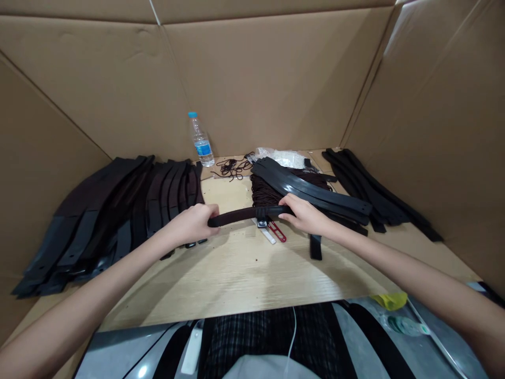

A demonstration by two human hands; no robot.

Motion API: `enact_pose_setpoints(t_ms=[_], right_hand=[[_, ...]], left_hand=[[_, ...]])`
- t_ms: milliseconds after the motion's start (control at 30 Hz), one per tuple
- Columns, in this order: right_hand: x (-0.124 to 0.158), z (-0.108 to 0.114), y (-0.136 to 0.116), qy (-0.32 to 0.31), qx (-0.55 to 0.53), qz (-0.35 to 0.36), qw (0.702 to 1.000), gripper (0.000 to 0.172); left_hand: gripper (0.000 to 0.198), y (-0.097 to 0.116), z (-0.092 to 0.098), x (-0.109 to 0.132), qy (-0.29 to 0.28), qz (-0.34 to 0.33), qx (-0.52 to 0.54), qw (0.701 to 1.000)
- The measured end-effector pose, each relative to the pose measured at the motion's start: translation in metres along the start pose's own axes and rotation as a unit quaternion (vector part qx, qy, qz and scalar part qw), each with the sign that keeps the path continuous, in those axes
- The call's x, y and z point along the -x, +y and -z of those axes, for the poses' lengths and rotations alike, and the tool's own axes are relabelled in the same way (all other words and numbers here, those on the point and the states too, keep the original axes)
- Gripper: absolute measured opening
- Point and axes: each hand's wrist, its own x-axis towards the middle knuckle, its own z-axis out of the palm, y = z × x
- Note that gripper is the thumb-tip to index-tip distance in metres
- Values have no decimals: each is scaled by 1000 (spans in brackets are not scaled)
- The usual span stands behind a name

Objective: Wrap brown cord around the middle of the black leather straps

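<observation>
A curved dark strip (pixel 240 215), brown along its middle with black ends, spans the space between my hands above the wooden board. My left hand (pixel 199 218) is closed round its left end. At the other end, my right hand (pixel 303 213) grips the strip between thumb and fingers. Close below the strip lie a red slotted tool (pixel 277 231), a thin white piece (pixel 269 237) and a small dark metal part (pixel 262 223). Behind my right hand, glossy black curved strips (pixel 311 196) rest on a bundle of dark brown cord (pixel 264 192).
Many overlapping dark strips (pixel 106 195) cover the left side; more black strips (pixel 366 189) lie at right. A water bottle (pixel 202 145) stands at the back near loose cord (pixel 232 168) and a clear plastic bag (pixel 282 157). Cardboard walls (pixel 276 79) enclose the board (pixel 221 279).
</observation>
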Motion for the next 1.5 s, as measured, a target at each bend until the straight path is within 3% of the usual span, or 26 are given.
enact_pose_setpoints(t_ms=[133,200,267,367,500,733,833,967,1167,1367,1500], right_hand=[[4,-6,4,5,-2,9,1000,16],[5,-9,5,14,-10,15,1000,16],[5,-11,6,21,-19,21,999,15],[7,-13,7,23,-26,25,999,15],[10,-9,8,24,-42,26,998,15],[-16,8,24,-50,-151,94,983,31],[-39,12,27,-106,-56,148,982,43],[-64,13,18,-176,82,233,953,54],[-75,4,7,-190,213,340,896,31],[-72,5,7,-162,232,334,899,34],[-73,9,4,-170,239,320,901,38]], left_hand=[[41,6,1,-15,-136,-26,210,968],[46,14,-1,-23,-170,-46,269,947],[48,26,-5,-32,-151,-83,273,946],[50,44,-13,-45,-54,-138,187,971],[39,55,-26,-54,5,-144,136,980],[39,55,-33,-45,-7,-130,170,977],[42,57,-35,-40,-6,-119,172,978],[43,58,-40,-38,-20,-125,188,974],[38,62,-41,-37,-24,-130,209,969],[36,77,-35,-25,-6,-83,154,985],[39,73,-37,-24,-27,-86,203,975]])
